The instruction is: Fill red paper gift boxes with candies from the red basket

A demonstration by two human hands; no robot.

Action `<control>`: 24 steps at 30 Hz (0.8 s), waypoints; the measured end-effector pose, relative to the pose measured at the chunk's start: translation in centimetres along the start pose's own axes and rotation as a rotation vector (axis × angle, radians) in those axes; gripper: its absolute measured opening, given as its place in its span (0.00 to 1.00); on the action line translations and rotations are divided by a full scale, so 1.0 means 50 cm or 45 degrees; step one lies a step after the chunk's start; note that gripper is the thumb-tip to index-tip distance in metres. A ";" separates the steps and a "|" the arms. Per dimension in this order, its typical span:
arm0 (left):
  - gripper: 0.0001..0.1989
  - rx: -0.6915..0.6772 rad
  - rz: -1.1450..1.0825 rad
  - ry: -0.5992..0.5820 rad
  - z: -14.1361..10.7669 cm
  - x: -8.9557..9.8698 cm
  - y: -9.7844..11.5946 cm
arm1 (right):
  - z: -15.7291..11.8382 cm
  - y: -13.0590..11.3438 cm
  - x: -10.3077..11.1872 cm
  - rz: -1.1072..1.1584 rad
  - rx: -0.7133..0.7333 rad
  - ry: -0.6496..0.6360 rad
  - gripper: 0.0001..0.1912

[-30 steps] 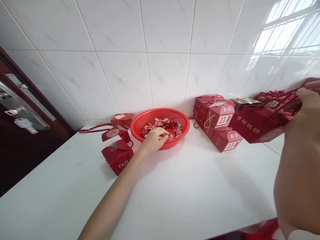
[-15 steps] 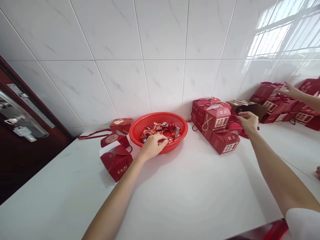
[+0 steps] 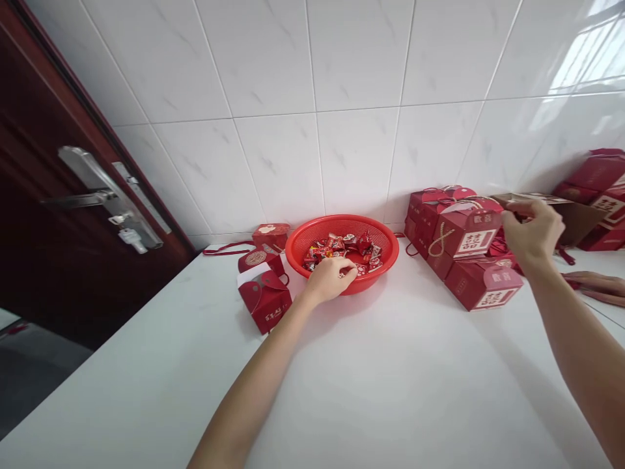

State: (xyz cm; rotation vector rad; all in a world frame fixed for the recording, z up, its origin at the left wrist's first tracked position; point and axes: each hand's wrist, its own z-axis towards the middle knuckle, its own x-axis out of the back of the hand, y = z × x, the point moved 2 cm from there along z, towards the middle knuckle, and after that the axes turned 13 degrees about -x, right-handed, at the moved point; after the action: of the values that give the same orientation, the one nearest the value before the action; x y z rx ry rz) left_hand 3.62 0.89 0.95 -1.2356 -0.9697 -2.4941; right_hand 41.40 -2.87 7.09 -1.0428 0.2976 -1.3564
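Note:
A red plastic basket (image 3: 317, 228) holds several wrapped candies (image 3: 336, 244) in red wrappers. My left hand (image 3: 333, 280) is at its near rim with fingers bent together in a pinch; anything in them is hidden. My right hand (image 3: 534, 231) hovers just right of the stacked red gift boxes (image 3: 466, 234), in front of an open brown carton (image 3: 581, 218). Its fingers curl toward the thumb, and whether they hold anything is hidden. Left of the basket stands a red gift box (image 3: 266, 303) with its white-edged flap up.
Behind that box lie more red boxes (image 3: 271, 234) and a red ribbon (image 3: 227, 250). Another person's hand (image 3: 598, 286) rests low at the right edge, near more red boxes (image 3: 603, 176). A tiled wall backs the white table; a dark door (image 3: 53, 150) is at left.
My view has turned left, so everything sits farther right. My left hand stays at the basket rim. My right hand has risen slightly beside the boxes. The other person's far-right hand has left view.

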 end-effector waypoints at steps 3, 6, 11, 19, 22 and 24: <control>0.13 0.009 -0.005 0.005 -0.002 -0.004 -0.001 | -0.062 -0.090 0.019 0.372 0.131 0.124 0.08; 0.12 0.009 -0.045 0.025 -0.003 -0.011 -0.003 | -0.174 -0.168 0.030 0.681 0.495 0.012 0.04; 0.12 -0.001 -0.237 0.031 -0.002 0.023 -0.014 | -0.427 -0.205 -0.015 0.754 0.920 -0.832 0.08; 0.11 0.367 0.099 -0.072 -0.112 0.270 -0.070 | -0.589 -0.140 -0.091 0.626 0.932 -1.254 0.10; 0.12 0.714 0.145 -0.278 -0.158 0.307 -0.097 | -0.586 -0.132 -0.098 0.605 0.859 -1.311 0.11; 0.13 0.818 0.134 -0.346 -0.169 0.308 -0.108 | -0.586 -0.128 -0.101 0.589 0.826 -1.349 0.11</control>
State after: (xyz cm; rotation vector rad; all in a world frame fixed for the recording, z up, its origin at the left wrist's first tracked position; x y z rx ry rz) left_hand -13.91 1.38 6.49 -1.3535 -1.5568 -1.7319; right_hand 15.00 -10.31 -6.00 -0.9131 -0.6254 -0.3070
